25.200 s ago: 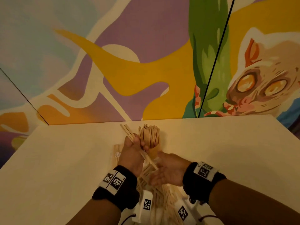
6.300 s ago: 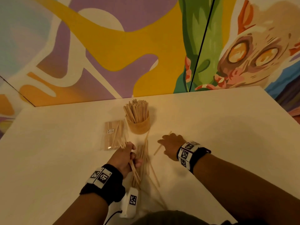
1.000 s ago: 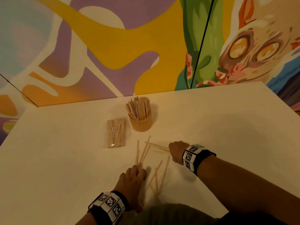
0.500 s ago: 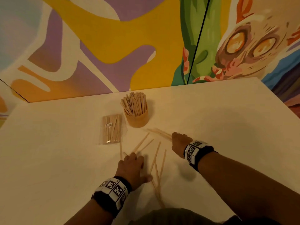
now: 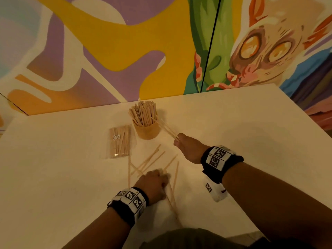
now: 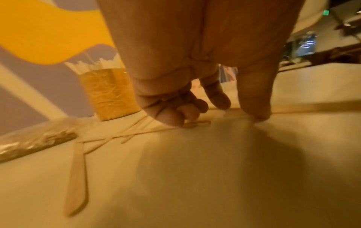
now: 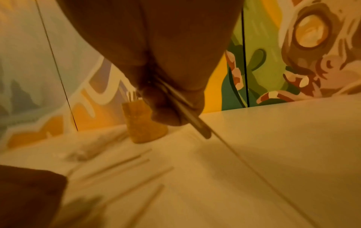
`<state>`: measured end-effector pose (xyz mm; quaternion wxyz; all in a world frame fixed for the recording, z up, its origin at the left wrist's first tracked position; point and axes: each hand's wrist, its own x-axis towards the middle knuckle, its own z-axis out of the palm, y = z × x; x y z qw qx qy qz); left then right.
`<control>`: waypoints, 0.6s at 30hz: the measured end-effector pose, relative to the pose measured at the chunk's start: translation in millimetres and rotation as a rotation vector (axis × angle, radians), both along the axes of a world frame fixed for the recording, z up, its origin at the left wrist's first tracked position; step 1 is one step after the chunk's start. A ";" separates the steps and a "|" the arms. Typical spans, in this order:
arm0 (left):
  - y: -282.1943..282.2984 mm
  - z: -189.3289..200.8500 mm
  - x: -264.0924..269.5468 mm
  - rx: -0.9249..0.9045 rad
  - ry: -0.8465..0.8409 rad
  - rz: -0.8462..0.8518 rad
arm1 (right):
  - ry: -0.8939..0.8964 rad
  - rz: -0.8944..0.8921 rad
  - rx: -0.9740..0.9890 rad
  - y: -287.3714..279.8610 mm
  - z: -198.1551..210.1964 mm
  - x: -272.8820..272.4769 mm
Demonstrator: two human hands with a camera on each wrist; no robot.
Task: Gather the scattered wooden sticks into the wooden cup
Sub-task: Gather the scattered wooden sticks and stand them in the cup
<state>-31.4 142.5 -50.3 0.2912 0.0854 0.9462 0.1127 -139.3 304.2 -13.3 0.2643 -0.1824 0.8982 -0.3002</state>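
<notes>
From the head camera I see my right hand [image 5: 188, 150] pinching a few sticks [image 5: 168, 129] angled toward the full cup [image 5: 147, 131]. A sealed packet [image 5: 120, 141] lies just left of the cup. My left hand [image 5: 152, 182] curls down onto loose sticks [image 5: 152, 159] scattered on the table [image 5: 251, 141].

The left wrist view shows my fingertips [image 6: 254, 114] pressing a stick flat; whether they grip it I cannot tell.

The right wrist view shows the pinched sticks [image 7: 187, 111] in front of the cup [image 7: 144, 123].

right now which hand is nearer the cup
Right. The right hand holds sticks just right of the cup, tips near its rim. The left hand is nearer the person, on the scattered sticks.
</notes>
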 end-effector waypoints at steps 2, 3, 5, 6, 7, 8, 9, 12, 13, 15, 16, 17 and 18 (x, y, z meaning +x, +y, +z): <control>-6.0 3.5 -3.1 0.202 0.046 0.217 | -0.065 -0.057 -0.231 -2.7 11.3 10.1; -8.8 7.8 -4.0 0.368 0.076 0.335 | -0.116 -0.089 -0.363 -4.9 16.0 16.5; -10.1 19.7 -5.2 0.765 0.128 0.529 | -0.173 -0.107 -0.512 -11.8 21.0 29.9; -8.3 25.7 -6.0 0.957 0.139 0.582 | -0.195 -0.088 -0.539 -17.0 19.9 36.4; -4.7 32.5 -6.4 1.104 0.142 0.617 | -0.230 -0.063 -0.567 -22.8 20.1 43.5; -0.5 39.1 -6.9 1.207 0.149 0.649 | -0.273 -0.030 -0.567 -28.9 19.2 49.4; 3.5 45.0 -7.0 1.267 0.160 0.695 | -0.295 0.010 -0.538 -34.6 18.8 54.6; 6.1 56.1 -8.4 1.315 0.175 0.877 | -0.311 0.073 -0.422 -46.6 21.5 64.3; 4.1 55.6 -7.9 1.326 0.180 0.918 | -0.322 0.073 -0.426 -49.1 23.9 65.8; 0.9 58.8 -6.8 1.372 0.188 0.947 | -0.339 0.086 -0.448 -52.3 28.2 65.4; -0.9 63.3 -6.7 1.411 0.201 0.965 | -0.373 0.083 -0.466 -54.1 27.2 63.5; -3.0 68.8 -7.9 1.458 0.226 1.003 | -0.420 0.059 -0.488 -54.4 26.5 61.5; -6.9 73.0 -11.1 1.520 0.262 1.066 | -0.475 0.000 -0.503 -53.7 24.2 58.4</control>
